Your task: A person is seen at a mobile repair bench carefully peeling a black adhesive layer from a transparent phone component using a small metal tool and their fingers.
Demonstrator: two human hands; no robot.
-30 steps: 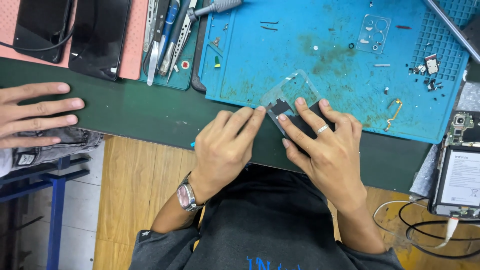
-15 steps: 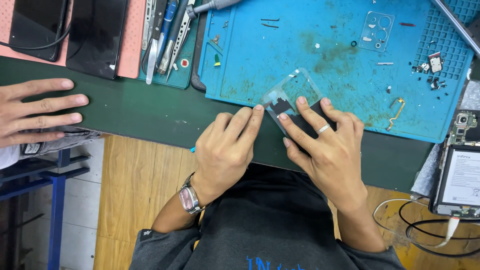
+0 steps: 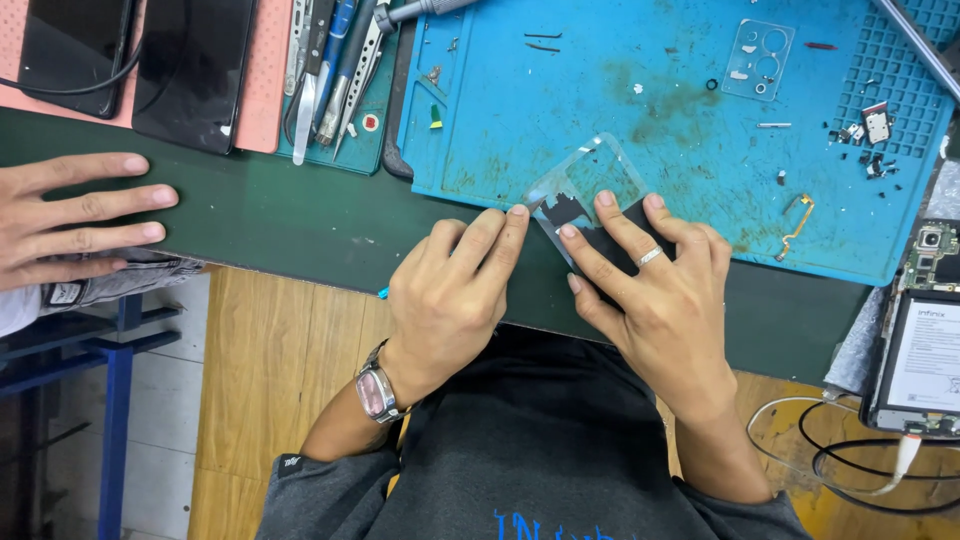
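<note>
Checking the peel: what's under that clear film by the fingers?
Under the clear film lies the blue mat; its near end overlaps a black part. The right hand covers most of that part.

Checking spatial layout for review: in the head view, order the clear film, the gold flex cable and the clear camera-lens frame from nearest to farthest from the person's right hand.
From the right hand:
1. Clear film, under its fingertips.
2. Gold flex cable, to its right on the blue mat.
3. Clear camera-lens frame, top of the mat.
</note>
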